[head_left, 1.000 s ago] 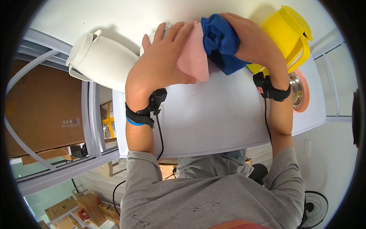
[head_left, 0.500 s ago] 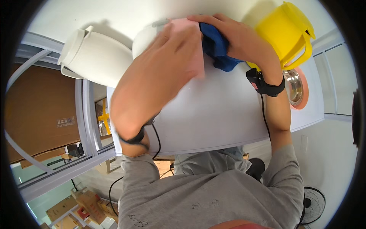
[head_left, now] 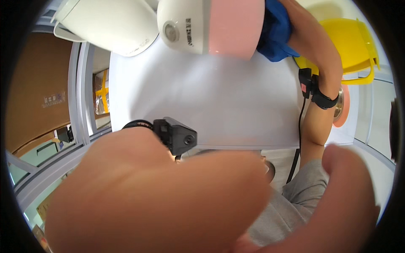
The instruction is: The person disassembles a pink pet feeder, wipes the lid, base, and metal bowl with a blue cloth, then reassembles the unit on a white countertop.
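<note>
My left hand [head_left: 160, 189] looms large and blurred across the lower part of the view, drawn back from the table; its fingertips are hidden or smeared. A black wrist camera [head_left: 179, 137] is strapped at its wrist. At the far side, my right hand [head_left: 296, 21] is against a bunched blue cloth [head_left: 276, 36], its fingertips cut off by the upper edge. The cloth presses against the right side of a pink and white appliance [head_left: 234, 29]. On the white half of that appliance sits a round grey knob [head_left: 171, 31].
A white jug [head_left: 109, 25] stands at the far left and a yellow jug [head_left: 348, 46] at the far right. Behind my right forearm shows a metal bowl with a pink-orange rim [head_left: 342, 111]. Grey frame posts [head_left: 78, 97] and a large cardboard box [head_left: 38, 97] flank the white table [head_left: 215, 92].
My left hand has left the pink and white appliance and come back close to the head camera. My right hand stays at the blue cloth. The view has shifted, with the appliance now higher in it.
</note>
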A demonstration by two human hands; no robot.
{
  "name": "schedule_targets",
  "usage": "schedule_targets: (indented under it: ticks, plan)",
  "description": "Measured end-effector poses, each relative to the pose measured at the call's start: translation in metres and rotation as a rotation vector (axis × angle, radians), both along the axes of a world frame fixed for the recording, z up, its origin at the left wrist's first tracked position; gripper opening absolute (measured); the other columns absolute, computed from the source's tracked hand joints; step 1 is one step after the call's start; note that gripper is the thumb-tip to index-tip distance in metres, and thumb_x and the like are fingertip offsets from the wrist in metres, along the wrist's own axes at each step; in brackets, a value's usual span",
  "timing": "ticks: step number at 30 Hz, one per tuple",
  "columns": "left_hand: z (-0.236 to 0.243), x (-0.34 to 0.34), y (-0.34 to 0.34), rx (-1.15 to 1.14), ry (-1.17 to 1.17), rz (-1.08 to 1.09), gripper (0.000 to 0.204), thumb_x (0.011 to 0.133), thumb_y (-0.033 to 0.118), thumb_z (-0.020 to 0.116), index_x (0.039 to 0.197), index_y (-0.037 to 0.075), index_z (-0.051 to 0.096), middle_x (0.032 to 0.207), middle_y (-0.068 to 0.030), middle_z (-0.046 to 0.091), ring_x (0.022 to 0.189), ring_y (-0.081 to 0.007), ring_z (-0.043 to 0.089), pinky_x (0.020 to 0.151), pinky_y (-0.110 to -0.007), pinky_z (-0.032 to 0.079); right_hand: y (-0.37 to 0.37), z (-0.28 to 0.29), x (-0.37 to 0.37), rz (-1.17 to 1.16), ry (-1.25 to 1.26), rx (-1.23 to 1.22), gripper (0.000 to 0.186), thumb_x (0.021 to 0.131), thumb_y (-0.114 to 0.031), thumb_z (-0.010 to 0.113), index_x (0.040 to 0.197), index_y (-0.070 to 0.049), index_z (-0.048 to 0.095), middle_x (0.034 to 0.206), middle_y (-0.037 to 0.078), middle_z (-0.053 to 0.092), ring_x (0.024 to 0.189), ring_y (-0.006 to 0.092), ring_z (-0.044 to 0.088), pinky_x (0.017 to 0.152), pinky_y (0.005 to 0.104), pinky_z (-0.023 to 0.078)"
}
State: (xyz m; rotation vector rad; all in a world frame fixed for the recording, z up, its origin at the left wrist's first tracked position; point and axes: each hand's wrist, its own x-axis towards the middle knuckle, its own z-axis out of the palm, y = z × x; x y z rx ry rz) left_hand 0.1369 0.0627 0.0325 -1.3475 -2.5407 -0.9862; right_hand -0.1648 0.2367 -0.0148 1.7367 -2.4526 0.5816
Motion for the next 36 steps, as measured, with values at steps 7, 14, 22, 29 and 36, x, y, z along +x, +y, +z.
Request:
schedule_targets:
  ticks: [7, 14, 22, 29, 36]
  plan:
    - [-0.01, -0.011, 0.0, -0.105, -0.008, -0.101, 0.046, 0.086, 0.012, 0.088, 0.13, 0.007, 0.075, 0.144, -0.0136, 0.074, 0.129, -0.0428, 0.072, 0.103, -0.047, 0.061, 0.003, 0.002, -0.009, 0.032, -0.035, -0.02, 0.101, 0.081, -0.003, 0.091, 0.171, -0.02, 0.049, 0.151, 0.021, 0.07, 0.13, 0.0457, 0.073, 0.111, 0.0472, 0.058]
    - [-0.005, -0.014, 0.019, -0.206, 0.068, -0.124, 0.051, 0.084, 0.014, 0.09, 0.132, 0.01, 0.074, 0.147, -0.0127, 0.072, 0.134, -0.0432, 0.069, 0.107, -0.048, 0.059, 0.001, 0.001, -0.003, -0.003, -0.095, 0.115, 0.101, 0.082, -0.004, 0.091, 0.172, -0.018, 0.047, 0.157, 0.019, 0.068, 0.14, 0.0423, 0.068, 0.121, 0.0446, 0.052]
    - [-0.019, -0.057, 0.025, -0.326, 0.206, -0.023, 0.057, 0.082, 0.017, 0.092, 0.135, 0.012, 0.072, 0.151, -0.0117, 0.07, 0.14, -0.0437, 0.066, 0.113, -0.05, 0.057, 0.01, 0.008, -0.012, 0.0, -0.058, 0.098, 0.093, 0.089, -0.002, 0.083, 0.173, -0.017, 0.046, 0.16, 0.019, 0.067, 0.142, 0.0406, 0.068, 0.12, 0.0458, 0.054]
    - [-0.017, -0.124, -0.014, -0.308, 0.333, 0.618, 0.074, 0.079, 0.021, 0.095, 0.148, 0.016, 0.068, 0.16, -0.0122, 0.064, 0.151, -0.0442, 0.057, 0.122, -0.054, 0.051, 0.011, -0.022, -0.027, 0.103, -0.106, -0.121, 0.091, 0.085, 0.005, 0.075, 0.169, -0.023, 0.053, 0.148, 0.014, 0.071, 0.126, 0.0444, 0.072, 0.103, 0.0456, 0.061]
    - [-0.047, -0.15, -0.068, -0.39, 0.032, 0.872, 0.129, 0.068, 0.035, 0.107, 0.179, 0.023, 0.043, 0.18, -0.0193, 0.043, 0.162, -0.0461, 0.043, 0.133, -0.059, 0.038, -0.001, -0.034, -0.025, -0.102, 0.008, -0.161, 0.082, 0.088, -0.001, 0.079, 0.164, -0.021, 0.058, 0.147, 0.01, 0.074, 0.126, 0.0417, 0.073, 0.1, 0.0467, 0.061]
